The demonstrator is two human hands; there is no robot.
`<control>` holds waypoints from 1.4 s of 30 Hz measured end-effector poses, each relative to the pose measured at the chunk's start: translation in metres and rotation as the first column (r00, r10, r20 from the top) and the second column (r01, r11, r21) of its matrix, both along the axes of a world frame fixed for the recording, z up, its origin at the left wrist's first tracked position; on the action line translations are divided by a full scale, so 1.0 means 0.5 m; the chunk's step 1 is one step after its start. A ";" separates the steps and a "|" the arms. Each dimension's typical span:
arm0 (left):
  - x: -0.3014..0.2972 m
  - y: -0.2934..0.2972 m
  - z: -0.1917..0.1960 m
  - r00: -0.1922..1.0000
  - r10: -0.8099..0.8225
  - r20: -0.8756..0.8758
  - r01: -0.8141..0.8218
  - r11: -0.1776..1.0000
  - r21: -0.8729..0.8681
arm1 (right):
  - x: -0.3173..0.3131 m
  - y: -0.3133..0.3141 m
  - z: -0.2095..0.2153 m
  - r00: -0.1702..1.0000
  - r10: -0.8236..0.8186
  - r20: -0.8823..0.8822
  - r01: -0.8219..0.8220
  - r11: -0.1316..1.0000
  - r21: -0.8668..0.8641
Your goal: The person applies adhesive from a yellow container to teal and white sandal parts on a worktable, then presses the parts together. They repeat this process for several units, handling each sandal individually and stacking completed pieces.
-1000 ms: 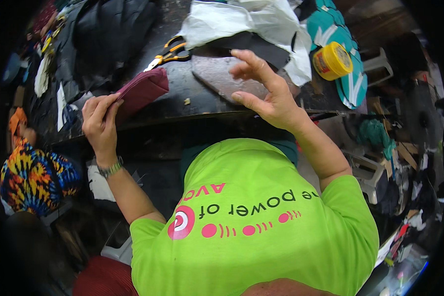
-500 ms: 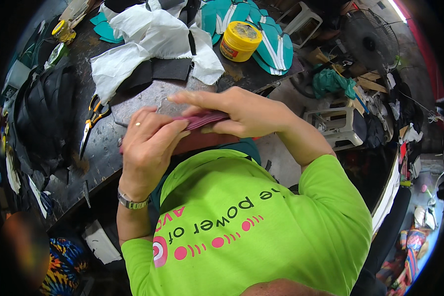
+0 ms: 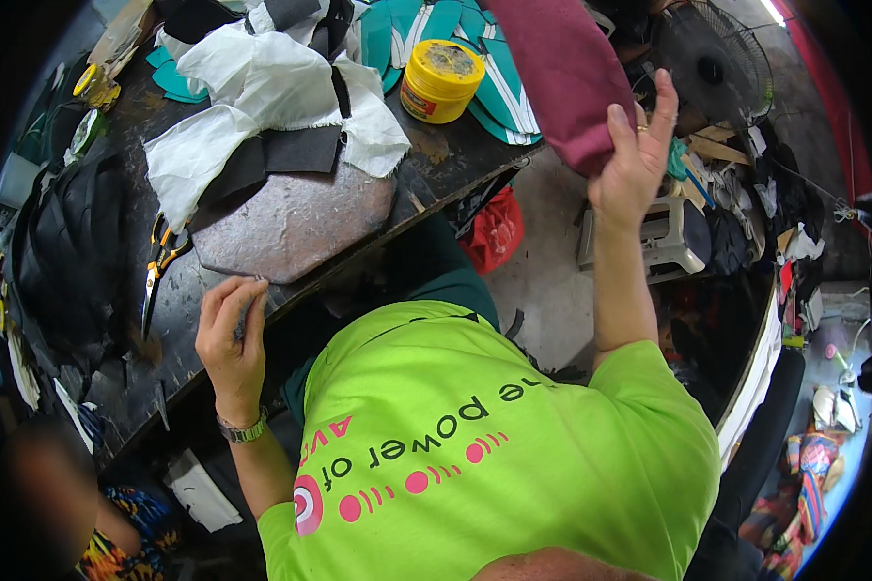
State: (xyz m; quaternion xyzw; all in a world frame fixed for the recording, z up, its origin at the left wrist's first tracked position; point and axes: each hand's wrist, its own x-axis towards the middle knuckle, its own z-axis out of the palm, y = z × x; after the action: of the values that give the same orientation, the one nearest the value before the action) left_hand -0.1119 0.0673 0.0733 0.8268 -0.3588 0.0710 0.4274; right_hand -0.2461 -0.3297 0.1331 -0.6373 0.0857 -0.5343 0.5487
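Raised at the right, my right hand (image 3: 632,160) grips the lower end of a long maroon fabric piece (image 3: 567,87) with a rounded end; thumb and forefinger show, and the other fingers are partly hidden. The piece runs up past the top edge of the view. My left hand (image 3: 233,329) is at the table's near edge with fingertips pinched together. A small dark grey thing (image 3: 242,324) shows between its fingers, too small to name. Just beyond this hand lies a flat grey slab (image 3: 295,223), and orange-and-black handled scissors (image 3: 165,257) lie to its left.
White cloth (image 3: 252,82) and black pieces (image 3: 300,150) cover part of the slab. A yellow tub (image 3: 443,82) stands by teal-and-white cut pieces (image 3: 509,87). Black strips (image 3: 73,252) heap at left. A stool (image 3: 649,242), fan (image 3: 712,68) and red bag (image 3: 494,230) are beyond the table.
My hands have parted: the right has swung up and right with the maroon piece, the left has dropped lower and left. The slab and a red bag are now uncovered.
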 end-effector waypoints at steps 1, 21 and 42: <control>-0.005 0.009 -0.012 1.000 0.007 -0.016 -0.007 1.000 0.006 | 0.014 -0.008 -0.027 0.999 -0.001 0.040 0.002 1.000 -0.017; 0.013 0.134 -0.132 0.954 0.226 0.196 -0.286 0.883 0.372 | 0.095 0.005 -0.176 0.893 -0.379 -0.242 0.224 0.841 -0.493; -0.133 0.388 -0.339 0.841 0.534 -0.088 -0.411 0.735 0.540 | 0.305 0.620 -0.264 0.722 0.117 -0.682 -0.690 0.045 -0.722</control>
State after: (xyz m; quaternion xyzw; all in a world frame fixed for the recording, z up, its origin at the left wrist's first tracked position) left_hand -0.1782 0.2615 -0.0963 0.9747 -0.0873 -0.0168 0.2052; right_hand -0.0938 -0.0195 0.0013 -0.9277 -0.3369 -0.1121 0.1152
